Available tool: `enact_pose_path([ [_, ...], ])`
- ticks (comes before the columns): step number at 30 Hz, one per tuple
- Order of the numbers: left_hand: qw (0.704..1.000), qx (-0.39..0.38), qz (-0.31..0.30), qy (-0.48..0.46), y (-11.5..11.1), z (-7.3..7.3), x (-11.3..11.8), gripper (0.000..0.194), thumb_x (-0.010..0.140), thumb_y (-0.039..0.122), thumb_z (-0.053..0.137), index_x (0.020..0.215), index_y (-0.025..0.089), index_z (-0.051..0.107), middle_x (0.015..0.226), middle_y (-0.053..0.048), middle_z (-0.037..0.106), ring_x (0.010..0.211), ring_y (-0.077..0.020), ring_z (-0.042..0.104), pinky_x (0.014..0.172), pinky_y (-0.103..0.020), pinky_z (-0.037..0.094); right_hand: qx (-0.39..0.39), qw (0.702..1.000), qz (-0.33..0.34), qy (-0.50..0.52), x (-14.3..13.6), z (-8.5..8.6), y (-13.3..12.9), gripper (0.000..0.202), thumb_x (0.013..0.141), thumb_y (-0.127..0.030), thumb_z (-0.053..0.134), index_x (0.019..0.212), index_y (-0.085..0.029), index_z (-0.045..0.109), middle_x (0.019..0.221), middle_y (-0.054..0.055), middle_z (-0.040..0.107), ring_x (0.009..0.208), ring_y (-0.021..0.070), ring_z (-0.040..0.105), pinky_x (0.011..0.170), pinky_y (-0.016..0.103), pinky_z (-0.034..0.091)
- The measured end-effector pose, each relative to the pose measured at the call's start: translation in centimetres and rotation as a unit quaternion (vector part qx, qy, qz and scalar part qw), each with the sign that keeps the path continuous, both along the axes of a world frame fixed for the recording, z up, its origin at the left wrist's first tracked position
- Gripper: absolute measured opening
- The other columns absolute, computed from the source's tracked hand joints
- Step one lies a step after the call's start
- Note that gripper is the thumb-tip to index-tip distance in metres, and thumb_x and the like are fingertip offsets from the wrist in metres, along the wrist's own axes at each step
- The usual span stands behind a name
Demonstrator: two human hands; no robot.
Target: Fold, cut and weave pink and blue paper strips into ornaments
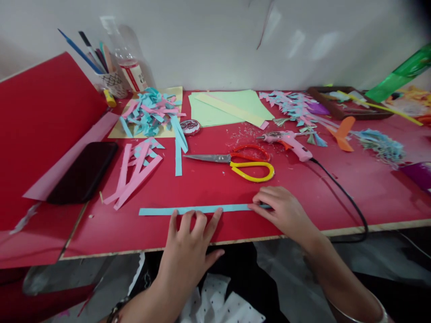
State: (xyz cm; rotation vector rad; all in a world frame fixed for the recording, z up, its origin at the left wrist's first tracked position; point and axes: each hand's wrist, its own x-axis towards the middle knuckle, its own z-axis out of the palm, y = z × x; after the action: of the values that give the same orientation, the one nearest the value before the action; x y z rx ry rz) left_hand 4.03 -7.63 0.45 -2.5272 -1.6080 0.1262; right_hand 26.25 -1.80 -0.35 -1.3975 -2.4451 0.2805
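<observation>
A long light-blue paper strip (198, 209) lies flat along the front of the red table. My left hand (188, 237) rests on it with fingers spread, fingertips pressing the strip's middle. At the strip's right end, my right hand (284, 211) is closed in a pinch over the paper. Something small and dark shows between those fingers; I cannot make out what it is. Behind the strip lie scissors (220, 158) with one red and one yellow handle. Farther right is a pink glue gun (292, 142), its black cord running over the front edge.
Loose pink strips (134, 177) and a black phone (83, 172) lie to the left. A heap of cut blue and pink paper (151, 112) sits behind them. Pale green sheets (218, 110), fringed paper garland (289, 105) and a brown tray (367, 112) occupy the back.
</observation>
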Motion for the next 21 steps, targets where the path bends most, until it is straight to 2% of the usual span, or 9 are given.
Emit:
enact_pose_path([
  [5,1.0,-0.005,0.004,0.009,0.0,0.3,0.2,0.069,0.073,0.051,0.051,0.133,0.028,0.025,0.096,-0.007,0.049,0.093,-0.0249,0.042,0.091,-0.047,0.031,-0.019,0.999,-0.003,0.025,0.7,0.1,-0.3,0.021,0.083,-0.033,0.047,0.071,-0.017,0.053,0.067,0.002,0.054,0.065,0.0132,0.047,0.062,0.026,0.033],
  [14,1.0,0.004,0.004,0.017,0.0,0.2,0.1,0.065,0.075,0.047,0.051,0.132,0.029,0.027,0.095,-0.007,0.049,0.092,-0.0242,0.043,0.09,-0.046,0.032,-0.014,0.999,-0.05,0.005,1.0,0.0,-0.5,0.016,0.081,-0.027,0.048,0.069,-0.018,0.052,0.069,0.002,0.052,0.067,0.0144,0.047,0.063,0.027,0.033],
  [21,1.0,0.006,0.005,0.017,0.1,0.3,0.1,0.065,0.075,0.046,0.051,0.132,0.029,0.026,0.093,-0.006,0.049,0.093,-0.0237,0.043,0.09,-0.046,0.033,-0.021,0.996,-0.078,0.024,1.9,-0.2,-0.9,0.017,0.082,-0.029,0.047,0.069,-0.018,0.051,0.072,0.003,0.053,0.069,0.0149,0.048,0.064,0.028,0.036],
])
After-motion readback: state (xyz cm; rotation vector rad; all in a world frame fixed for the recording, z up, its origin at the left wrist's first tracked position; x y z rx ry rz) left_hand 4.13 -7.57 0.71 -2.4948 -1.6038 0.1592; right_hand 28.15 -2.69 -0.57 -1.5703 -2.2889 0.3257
